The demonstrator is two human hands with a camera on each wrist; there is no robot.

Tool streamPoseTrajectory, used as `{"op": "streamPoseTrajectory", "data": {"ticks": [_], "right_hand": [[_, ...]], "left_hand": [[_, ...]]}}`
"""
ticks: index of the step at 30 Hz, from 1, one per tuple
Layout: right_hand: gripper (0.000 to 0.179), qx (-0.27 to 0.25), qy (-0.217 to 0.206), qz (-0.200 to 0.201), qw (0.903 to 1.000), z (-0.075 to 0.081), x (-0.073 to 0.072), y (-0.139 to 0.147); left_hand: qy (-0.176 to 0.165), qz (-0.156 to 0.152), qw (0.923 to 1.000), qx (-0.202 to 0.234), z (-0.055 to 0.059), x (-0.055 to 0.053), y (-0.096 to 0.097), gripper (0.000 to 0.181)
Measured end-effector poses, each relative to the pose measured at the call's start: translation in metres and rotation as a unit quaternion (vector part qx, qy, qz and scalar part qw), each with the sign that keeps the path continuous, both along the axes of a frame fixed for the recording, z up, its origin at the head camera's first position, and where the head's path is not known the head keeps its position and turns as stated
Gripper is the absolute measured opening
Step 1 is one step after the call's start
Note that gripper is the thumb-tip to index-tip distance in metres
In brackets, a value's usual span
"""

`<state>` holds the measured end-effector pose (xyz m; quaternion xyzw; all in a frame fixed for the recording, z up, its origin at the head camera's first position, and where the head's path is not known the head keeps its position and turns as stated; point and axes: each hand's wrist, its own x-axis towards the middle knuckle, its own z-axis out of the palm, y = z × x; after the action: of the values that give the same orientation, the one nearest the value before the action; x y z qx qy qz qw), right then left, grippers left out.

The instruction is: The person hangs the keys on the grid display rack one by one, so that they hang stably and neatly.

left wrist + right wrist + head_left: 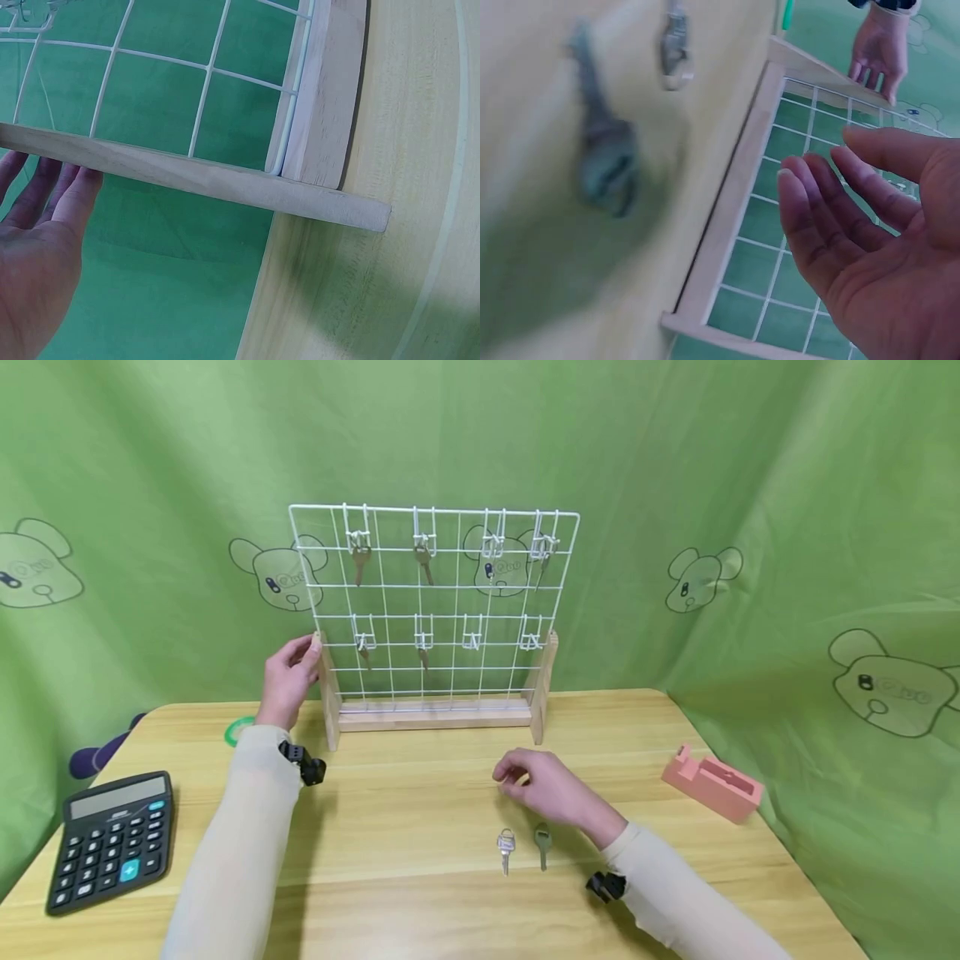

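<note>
A white wire grid rack (450,586) stands on a wooden base, its several hooks in two rows. Keys (362,564) hang from hooks in both rows. At the top of the rack's left wooden post (187,180), my left hand (288,681) holds on with thumb and fingertips; the fingertips are partly hidden behind the wood. My right hand (551,787) hovers over the table in front of the rack, fingers loosely bent and nothing in them. Just nearer to me lie a silver key (506,850) and a darker greenish key (542,846), side by side; both look blurred in the right wrist view.
A black calculator (112,839) lies at the left of the wooden table (405,827). Behind it are a green ring (238,730) and a purple object (105,756) at the edge. A pink tape dispenser (712,785) stands at the right. Green curtain (637,460) surrounds the table.
</note>
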<state>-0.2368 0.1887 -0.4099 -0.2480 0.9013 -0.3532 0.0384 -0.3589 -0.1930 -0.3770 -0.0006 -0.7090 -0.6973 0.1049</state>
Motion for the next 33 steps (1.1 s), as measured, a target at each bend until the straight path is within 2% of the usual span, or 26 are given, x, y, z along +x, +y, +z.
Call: {"op": "streamPoseTrajectory", "data": {"ticks": [7,12,21,27,33], "right_hand": [[0.018,0.051,-0.025,0.013,0.9983,-0.017,0.016,0.012],[0.023,0.09,-0.017,0.032,0.9953,-0.024,0.024,0.012],[0.02,0.137,0.029,0.044,0.9892,-0.029,0.028,0.006],[0.013,0.15,0.031,0.052,0.9868,-0.033,0.03,0.004],[0.017,0.147,0.015,0.069,0.9867,-0.033,0.028,0.004]], "left_hand": [[-0.005,0.003,1.0,-0.006,0.001,0.0,0.0,0.053],[0.0,0.002,1.0,-0.008,0.001,0.002,0.001,0.053],[0.006,0.004,0.9999,-0.008,0.003,0.0,0.001,0.054],[0.002,0.002,1.0,-0.008,0.001,0.001,0.001,0.055],[0.001,0.004,0.9999,-0.015,0.0,0.001,0.001,0.054]]}}
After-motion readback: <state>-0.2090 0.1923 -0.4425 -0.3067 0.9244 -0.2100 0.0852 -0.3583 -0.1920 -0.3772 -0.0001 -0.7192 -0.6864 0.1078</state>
